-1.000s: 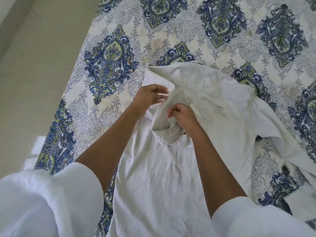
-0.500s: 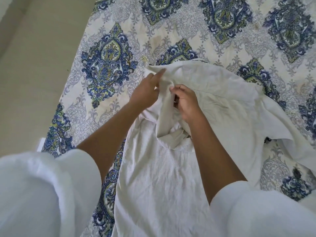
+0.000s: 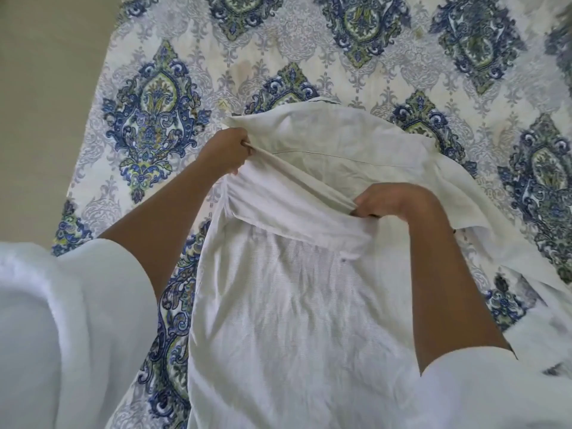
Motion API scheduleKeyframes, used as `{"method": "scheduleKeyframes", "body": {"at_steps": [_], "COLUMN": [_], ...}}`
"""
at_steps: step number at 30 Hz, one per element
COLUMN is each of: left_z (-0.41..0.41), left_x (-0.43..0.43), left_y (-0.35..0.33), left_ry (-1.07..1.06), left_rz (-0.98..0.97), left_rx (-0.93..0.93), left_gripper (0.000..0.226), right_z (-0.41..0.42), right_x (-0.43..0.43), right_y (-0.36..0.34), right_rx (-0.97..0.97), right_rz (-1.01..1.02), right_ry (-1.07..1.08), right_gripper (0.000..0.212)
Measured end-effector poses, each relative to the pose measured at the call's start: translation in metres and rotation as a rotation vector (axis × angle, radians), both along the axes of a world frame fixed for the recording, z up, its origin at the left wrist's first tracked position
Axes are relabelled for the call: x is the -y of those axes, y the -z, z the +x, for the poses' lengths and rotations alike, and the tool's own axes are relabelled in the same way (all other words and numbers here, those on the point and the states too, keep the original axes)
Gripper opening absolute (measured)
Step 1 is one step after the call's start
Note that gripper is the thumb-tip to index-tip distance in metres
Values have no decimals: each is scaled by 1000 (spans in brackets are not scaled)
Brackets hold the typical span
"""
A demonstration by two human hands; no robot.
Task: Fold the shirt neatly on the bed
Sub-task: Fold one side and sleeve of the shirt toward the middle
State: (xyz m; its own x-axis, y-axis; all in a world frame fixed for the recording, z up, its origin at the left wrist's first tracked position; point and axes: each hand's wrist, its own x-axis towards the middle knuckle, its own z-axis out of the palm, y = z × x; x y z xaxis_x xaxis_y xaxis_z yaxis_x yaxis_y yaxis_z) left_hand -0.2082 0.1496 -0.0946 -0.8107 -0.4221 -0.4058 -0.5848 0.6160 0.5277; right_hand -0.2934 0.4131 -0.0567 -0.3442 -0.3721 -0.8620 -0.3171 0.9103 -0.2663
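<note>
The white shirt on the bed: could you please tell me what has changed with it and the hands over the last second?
The left hand moved out to the left and the right hand to the right and nearer the person, stretching the bunched fold of the shirt taut between them. Both hands keep gripping the fabric; the shirt's body stays on the patterned bedspread.

Nothing to read here: the shirt (image 3: 278,305) shows no label, brand or number, and the bed (image 3: 340,72), toward twelve o'clock, carries only ornamental medallions.
</note>
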Motion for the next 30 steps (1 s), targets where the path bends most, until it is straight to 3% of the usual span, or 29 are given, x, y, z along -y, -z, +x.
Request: {"method": "scheduleKeyframes", "body": {"at_steps": [2, 4, 7, 9, 15, 17, 19, 21, 22, 24, 26, 28, 30], "left_z": [-3, -6, -7, -5, 8, 14, 17, 13, 9, 0, -9, -17, -17], "left_x": [-6, -11, -16, -18, -28, -31, -31, -22, -16, -5, 3, 9, 10], "left_y": [3, 8, 18, 25, 33, 31, 30, 30, 30, 28, 25, 25, 29], "left_ry": [-8, -51, -146, -193, -389, -374, -340, -292, -250, -133, -59, -24, -8], "left_rz": [4, 26, 93, 137, 282, 213, 112, -12, -69, -140, -188, -216, -193], "left_rx": [0, -10, -8, -12, -241, -308, -310, -195, -105, 22, 50, 40, 26], "left_gripper": [13, 20, 18, 18, 61, 63, 63, 70, 74, 77, 70, 64, 64], "right_z": [-20, -31, -19, 2, 30, 32, 27, 13, 6, -6, -11, -15, -24], "right_x": [-18, -29, -22, -11, 38, 57, 72, 80, 82, 84, 86, 91, 92], "right_y": [-7, 2, 30, 48, 69, 68, 70, 70, 70, 70, 74, 77, 81], "right_rx": [-229, -421, -417, -441, -496, -467, -487, -544, -563, -574, -530, -503, -593], "right_rz": [94, 58, 58, 116, -328, -394, -438, -461, -442, -353, -339, -374, -355], "right_ry": [10, 166, 206, 268, 368, 321, 340, 534, 634, 636, 558, 532, 549], "right_gripper": [25, 26, 19, 28, 37, 38, 22, 5, 6, 13, 11, 23, 21]}}
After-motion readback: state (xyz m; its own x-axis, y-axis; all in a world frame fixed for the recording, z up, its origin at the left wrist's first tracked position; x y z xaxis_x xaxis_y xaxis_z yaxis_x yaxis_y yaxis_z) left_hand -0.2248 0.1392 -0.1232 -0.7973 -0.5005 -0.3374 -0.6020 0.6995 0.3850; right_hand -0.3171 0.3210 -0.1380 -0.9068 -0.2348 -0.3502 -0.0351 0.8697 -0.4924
